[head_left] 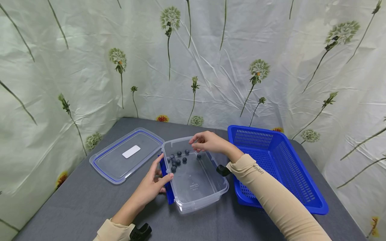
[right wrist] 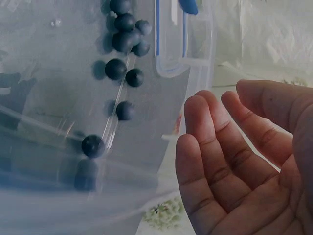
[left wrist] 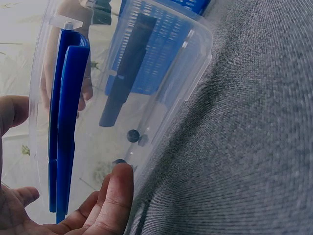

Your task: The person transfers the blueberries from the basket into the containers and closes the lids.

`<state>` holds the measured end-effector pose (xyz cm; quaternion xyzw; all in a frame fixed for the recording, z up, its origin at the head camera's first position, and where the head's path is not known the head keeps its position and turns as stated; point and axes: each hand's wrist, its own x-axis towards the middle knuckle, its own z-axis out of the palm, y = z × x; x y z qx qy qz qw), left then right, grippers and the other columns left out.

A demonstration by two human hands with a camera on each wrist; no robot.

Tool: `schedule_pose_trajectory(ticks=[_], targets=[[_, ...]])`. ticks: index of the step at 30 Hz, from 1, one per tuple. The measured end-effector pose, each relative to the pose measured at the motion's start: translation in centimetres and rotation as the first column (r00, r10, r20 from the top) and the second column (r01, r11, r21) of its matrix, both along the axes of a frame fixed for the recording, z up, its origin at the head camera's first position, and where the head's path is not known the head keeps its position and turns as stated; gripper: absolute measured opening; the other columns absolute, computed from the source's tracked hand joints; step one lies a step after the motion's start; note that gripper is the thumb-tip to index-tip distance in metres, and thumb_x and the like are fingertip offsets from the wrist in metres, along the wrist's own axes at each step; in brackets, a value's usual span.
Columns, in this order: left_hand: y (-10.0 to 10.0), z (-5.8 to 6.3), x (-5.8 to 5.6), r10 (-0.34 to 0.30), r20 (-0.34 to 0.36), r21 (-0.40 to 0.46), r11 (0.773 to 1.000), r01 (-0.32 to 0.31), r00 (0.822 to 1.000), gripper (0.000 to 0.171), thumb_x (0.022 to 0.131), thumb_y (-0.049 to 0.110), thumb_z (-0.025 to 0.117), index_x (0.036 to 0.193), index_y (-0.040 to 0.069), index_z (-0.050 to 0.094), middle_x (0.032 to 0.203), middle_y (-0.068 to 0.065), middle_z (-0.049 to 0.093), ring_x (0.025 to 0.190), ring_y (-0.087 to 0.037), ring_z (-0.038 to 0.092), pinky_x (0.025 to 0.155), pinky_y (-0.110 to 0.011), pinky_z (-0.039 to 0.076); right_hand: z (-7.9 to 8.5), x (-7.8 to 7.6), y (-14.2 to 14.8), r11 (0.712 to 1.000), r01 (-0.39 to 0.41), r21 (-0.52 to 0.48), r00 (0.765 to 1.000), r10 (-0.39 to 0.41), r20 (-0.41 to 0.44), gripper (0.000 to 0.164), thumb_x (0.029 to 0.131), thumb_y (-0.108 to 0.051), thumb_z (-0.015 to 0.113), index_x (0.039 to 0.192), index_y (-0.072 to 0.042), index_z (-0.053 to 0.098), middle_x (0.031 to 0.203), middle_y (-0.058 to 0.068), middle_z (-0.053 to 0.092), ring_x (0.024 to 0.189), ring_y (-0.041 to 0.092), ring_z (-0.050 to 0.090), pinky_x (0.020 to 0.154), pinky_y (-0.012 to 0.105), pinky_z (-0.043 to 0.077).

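Observation:
A clear plastic food container (head_left: 197, 187) stands without its lid on the grey table, tilted a little. Several blueberries (head_left: 184, 160) lie in it, most gathered toward the far left; one lies apart near the far right. My left hand (head_left: 152, 182) grips the container's left side by a hanging blue clip (left wrist: 68, 117), thumb over the rim and fingertips against the outer wall. Over the far right part of the container hovers my right hand (head_left: 211, 142), fingers loosely bent. In the right wrist view nothing lies between its fingers (right wrist: 199, 117).
To the left lies the clear lid (head_left: 150, 160) with a blue seal and a white label. A blue perforated basket (head_left: 301, 187) stands close on the right, under the right forearm. Behind the table hangs a flowered curtain (head_left: 144, 67).

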<state>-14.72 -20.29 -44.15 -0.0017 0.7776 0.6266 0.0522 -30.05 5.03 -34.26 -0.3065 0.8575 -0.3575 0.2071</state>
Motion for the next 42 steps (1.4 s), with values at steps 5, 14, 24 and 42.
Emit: schedule_pose_trajectory(ticks=[5,14,24,42], targets=[[0.1,0.1,-0.2,-0.002,0.008,-0.016,1.0,0.002,1.0,0.086,0.105,0.029,0.072,0.171,0.038,0.018,0.131,-0.024,0.052,0.1,-0.025,0.071,0.079,-0.04,0.065,0.5,0.9,-0.5,1.0,-0.011,0.002,1.0,0.011,-0.024,0.026,0.11,-0.021,0.063,0.132,-0.011,0.072,0.106,0.005,0.079,0.096,0.017,0.074,0.099,0.055,0.06],[-0.6,0.4,-1.2,-0.033,0.032,-0.013,0.999,0.034,0.999,0.084,0.105,0.033,0.071,0.171,0.036,0.019,0.141,-0.026,0.048,0.111,-0.029,0.071,0.082,-0.043,0.067,2.1,3.0,-2.6,1.0,-0.025,-0.005,0.997,0.024,-0.076,0.027,0.11,-0.024,0.063,0.133,-0.013,0.071,0.112,0.008,0.079,0.096,0.013,0.075,0.089,0.035,0.062],[-5.0,2.5,-1.7,-0.031,-0.073,-0.242,0.97,0.012,0.997,0.078,0.107,0.034,0.069,0.17,0.018,0.026,0.138,-0.027,0.056,0.116,-0.033,0.07,0.08,-0.038,0.066,2.0,6.6,-6.7,1.0,-0.003,-0.022,0.996,0.001,-0.087,0.035,0.11,-0.028,0.064,0.142,-0.014,0.066,0.126,0.008,0.076,0.113,0.021,0.073,0.091,0.034,0.06],[-15.9,5.5,-4.1,-0.04,-0.246,-0.685,0.714,-0.145,0.968,0.07,0.11,0.035,0.061,0.162,-0.002,0.035,0.133,-0.041,0.059,0.113,-0.056,0.067,0.087,-0.066,0.055,0.0,13.1,-15.3,0.977,0.174,-0.122,0.98,-0.16,0.116,0.069,0.106,-0.038,0.069,0.166,-0.028,0.036,0.152,0.009,0.061,0.132,0.016,0.066,0.101,0.034,0.057]])
